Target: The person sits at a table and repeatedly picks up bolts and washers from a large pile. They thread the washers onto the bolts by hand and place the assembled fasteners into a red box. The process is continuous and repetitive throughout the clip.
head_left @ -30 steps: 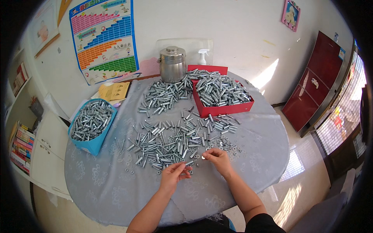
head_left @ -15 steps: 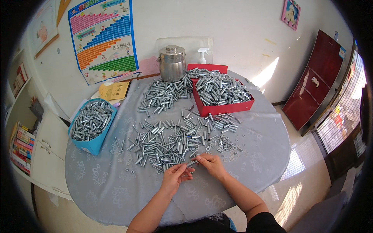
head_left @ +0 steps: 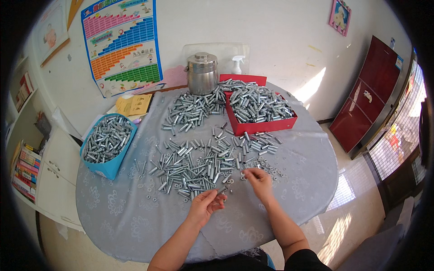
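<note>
From my end of the feed I look down on the person's two bare hands above the near half of a table with a grey patterned tablecloth (head_left: 135, 221). The left hand (head_left: 204, 207) has its thumb and forefinger pinched on a slim metal fastener (head_left: 222, 191), which slants away from me and to the right, just past the near edge of the middle heap; the other fingers curl loosely. I can't make out whether that fastener is one part or several fitted together.

The right hand (head_left: 260, 183) is to the right of it and a little farther off, clear of the left hand, its fingers bent and their tips close together beside the scattered nuts and washers (head_left: 270, 169). I cannot tell whether those fingertips grasp anything.

Ahead of both hands I see the middle heap of bolts and sleeves (head_left: 199, 167) spread loose on the cloth. Beyond it, to the right, stands a red box (head_left: 271, 126) piled high with metal sleeves, and to its left lies a far heap (head_left: 187, 110) of similar parts, in front of a lidded steel pot (head_left: 202, 76). At the table's left edge I have a blue container (head_left: 108, 170), also full of metal parts.
</note>
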`<act>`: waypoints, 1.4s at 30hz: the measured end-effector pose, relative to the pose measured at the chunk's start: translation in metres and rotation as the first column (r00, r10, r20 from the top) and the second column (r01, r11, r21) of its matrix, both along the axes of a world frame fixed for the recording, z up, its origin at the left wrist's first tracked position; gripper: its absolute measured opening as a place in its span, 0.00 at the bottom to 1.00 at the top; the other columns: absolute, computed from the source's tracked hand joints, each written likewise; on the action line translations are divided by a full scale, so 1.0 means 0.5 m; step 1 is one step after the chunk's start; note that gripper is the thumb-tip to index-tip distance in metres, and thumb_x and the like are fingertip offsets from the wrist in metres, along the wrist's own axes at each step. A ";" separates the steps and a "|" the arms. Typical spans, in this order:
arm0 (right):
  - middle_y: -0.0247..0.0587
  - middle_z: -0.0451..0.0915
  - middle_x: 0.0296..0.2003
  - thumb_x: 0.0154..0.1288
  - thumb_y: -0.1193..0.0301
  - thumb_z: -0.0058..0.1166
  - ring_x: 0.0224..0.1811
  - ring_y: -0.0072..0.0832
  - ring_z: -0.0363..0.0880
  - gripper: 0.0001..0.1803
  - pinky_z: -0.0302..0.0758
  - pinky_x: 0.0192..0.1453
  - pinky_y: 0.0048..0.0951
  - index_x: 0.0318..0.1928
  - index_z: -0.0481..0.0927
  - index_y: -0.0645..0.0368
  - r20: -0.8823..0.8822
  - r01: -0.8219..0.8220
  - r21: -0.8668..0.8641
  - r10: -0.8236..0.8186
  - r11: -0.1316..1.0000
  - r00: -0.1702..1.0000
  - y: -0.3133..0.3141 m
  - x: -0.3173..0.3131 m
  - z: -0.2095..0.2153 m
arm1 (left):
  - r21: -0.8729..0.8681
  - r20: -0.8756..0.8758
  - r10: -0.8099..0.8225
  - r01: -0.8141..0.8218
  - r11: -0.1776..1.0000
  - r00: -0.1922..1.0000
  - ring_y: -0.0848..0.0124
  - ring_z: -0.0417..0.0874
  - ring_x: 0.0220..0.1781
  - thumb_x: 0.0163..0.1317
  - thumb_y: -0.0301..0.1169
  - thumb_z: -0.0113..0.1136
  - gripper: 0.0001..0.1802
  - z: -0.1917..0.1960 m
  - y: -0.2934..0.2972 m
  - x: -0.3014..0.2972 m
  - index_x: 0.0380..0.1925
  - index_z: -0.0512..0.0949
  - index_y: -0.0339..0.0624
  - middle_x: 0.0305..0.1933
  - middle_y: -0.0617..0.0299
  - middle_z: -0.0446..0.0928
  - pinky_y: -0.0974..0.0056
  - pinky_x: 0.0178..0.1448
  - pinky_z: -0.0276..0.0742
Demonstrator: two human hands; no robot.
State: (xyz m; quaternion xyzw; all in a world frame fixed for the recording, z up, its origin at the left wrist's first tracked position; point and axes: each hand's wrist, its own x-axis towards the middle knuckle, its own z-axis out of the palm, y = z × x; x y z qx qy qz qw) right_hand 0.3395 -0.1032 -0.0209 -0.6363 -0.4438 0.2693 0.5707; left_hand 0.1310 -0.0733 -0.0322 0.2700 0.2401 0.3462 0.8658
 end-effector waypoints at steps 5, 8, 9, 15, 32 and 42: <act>0.38 0.78 0.26 0.50 0.67 0.59 0.30 0.32 0.76 0.08 0.72 0.35 0.30 0.30 0.82 0.55 0.575 0.147 -0.101 -0.063 0.984 0.816 -0.012 0.040 0.036 | -0.008 -0.024 0.046 -0.046 0.999 0.999 0.70 0.80 0.31 0.63 0.30 0.50 0.09 0.001 0.002 -0.001 0.38 0.76 0.37 0.37 0.47 0.78 0.66 0.36 0.81; 0.38 0.78 0.27 0.47 0.67 0.60 0.32 0.35 0.76 0.08 0.73 0.37 0.33 0.29 0.82 0.54 0.667 0.065 -0.145 0.049 0.987 0.743 -0.017 0.041 0.031 | -0.017 -0.006 0.046 -0.046 0.999 0.999 0.71 0.80 0.31 0.63 0.30 0.50 0.09 -0.001 0.002 -0.001 0.37 0.76 0.37 0.37 0.48 0.78 0.66 0.36 0.81; 0.39 0.78 0.27 0.47 0.66 0.60 0.33 0.35 0.76 0.08 0.73 0.37 0.33 0.29 0.82 0.54 0.668 0.036 -0.163 0.083 0.986 0.740 -0.016 0.041 0.030 | -0.027 -0.002 0.055 -0.055 0.998 0.998 0.70 0.80 0.31 0.62 0.30 0.51 0.08 0.001 0.002 -0.001 0.36 0.76 0.37 0.36 0.48 0.78 0.66 0.35 0.81; 0.37 0.79 0.28 0.48 0.68 0.61 0.32 0.31 0.77 0.08 0.73 0.38 0.30 0.30 0.82 0.55 0.590 0.021 -0.245 0.132 0.969 0.797 -0.014 0.038 0.027 | -0.041 -0.026 0.071 -0.072 0.997 0.997 0.70 0.81 0.30 0.62 0.29 0.51 0.08 0.008 0.001 -0.001 0.35 0.77 0.37 0.35 0.48 0.79 0.66 0.33 0.81; 0.27 0.78 0.32 0.58 0.70 0.57 0.35 0.14 0.72 0.09 0.68 0.41 0.17 0.37 0.80 0.61 -0.378 -0.456 -0.074 0.398 0.887 0.836 -0.018 -0.013 0.034 | 0.004 -0.132 -0.023 0.024 1.000 0.991 0.71 0.79 0.31 0.62 0.30 0.52 0.10 0.007 -0.007 0.004 0.39 0.75 0.35 0.38 0.48 0.78 0.67 0.36 0.80; 0.29 0.78 0.33 0.60 0.68 0.55 0.36 0.14 0.72 0.11 0.68 0.42 0.18 0.40 0.80 0.62 -0.331 -0.490 -0.073 0.442 0.869 0.834 -0.017 -0.013 0.029 | -0.020 -0.077 -0.027 0.025 0.999 0.997 0.72 0.80 0.31 0.63 0.30 0.51 0.10 0.003 -0.006 0.001 0.38 0.75 0.35 0.38 0.48 0.78 0.68 0.37 0.80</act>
